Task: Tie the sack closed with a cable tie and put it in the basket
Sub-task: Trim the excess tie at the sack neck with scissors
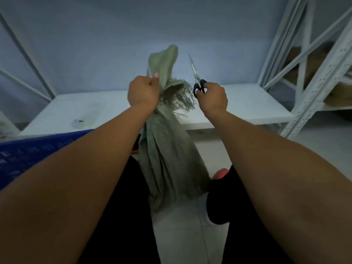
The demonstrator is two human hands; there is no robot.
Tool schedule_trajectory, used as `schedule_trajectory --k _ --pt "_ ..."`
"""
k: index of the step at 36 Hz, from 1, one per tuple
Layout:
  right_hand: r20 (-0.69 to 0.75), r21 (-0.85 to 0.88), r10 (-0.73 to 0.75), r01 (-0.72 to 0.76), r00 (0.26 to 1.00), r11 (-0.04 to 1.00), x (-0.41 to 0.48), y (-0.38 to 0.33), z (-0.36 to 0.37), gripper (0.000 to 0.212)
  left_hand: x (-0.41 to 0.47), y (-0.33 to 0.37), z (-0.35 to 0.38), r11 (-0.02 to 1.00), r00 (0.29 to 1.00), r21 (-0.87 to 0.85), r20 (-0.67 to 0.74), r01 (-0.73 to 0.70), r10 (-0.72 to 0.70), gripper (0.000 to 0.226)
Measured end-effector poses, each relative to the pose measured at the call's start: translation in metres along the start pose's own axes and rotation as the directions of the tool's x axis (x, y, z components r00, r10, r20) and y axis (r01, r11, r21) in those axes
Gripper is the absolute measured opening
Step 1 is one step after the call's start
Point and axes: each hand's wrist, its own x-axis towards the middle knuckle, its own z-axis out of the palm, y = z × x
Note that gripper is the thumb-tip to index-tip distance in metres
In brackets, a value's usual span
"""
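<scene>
Head cam: green woven sack [167, 149] bunched at the neck, scissors [197, 77] out.
Left hand [142, 92] clenches the frayed, stringy neck, floppy top above the fingers, body hanging below. Right hand [213, 98] grips the black-handled scissors, thin blades pointing up, just beside the sack.

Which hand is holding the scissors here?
The right hand holds the black-handled scissors, blades pointing up; the left hand grips the bunched neck of the green sack.
</scene>
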Motion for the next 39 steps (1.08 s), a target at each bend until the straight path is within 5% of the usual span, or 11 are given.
schedule_trajectory --k 5,8,14,24,34,39 --pt "0.008 0.145 -0.082 0.080 0.997 0.986 0.010 -0.023 -0.012 0.018 0.003 -0.044 -0.029 0.948 0.982 -0.255 0.042 0.191 -0.187 0.049" --pt "0.112 0.282 -0.069 0.035 0.991 0.959 0.006 -0.029 -0.004 0.014 0.013 -0.053 -0.033 0.800 0.924 -0.468 0.123 0.376 -0.363 0.035" --pt "0.276 0.450 -0.127 -0.011 0.953 0.893 -0.007 -0.060 0.018 0.013 0.026 -0.057 -0.031 0.702 0.898 -0.570 0.179 0.427 -0.401 0.032" --pt "0.336 0.073 -0.334 0.329 0.881 0.941 -0.013 -0.074 0.036 0.041 0.033 -0.054 -0.029 0.689 0.878 -0.554 0.197 0.467 -0.437 0.041" --pt "0.370 0.220 -0.175 0.097 0.912 0.971 -0.013 -0.065 0.021 0.050 0.032 -0.059 -0.037 0.700 0.857 -0.504 0.208 0.507 -0.471 0.038" --pt "0.387 0.367 -0.128 -0.025 0.913 0.930 -0.007 -0.062 0.014 0.022 0.033 -0.062 -0.038 0.680 0.841 -0.500 0.257 0.537 -0.475 0.040"
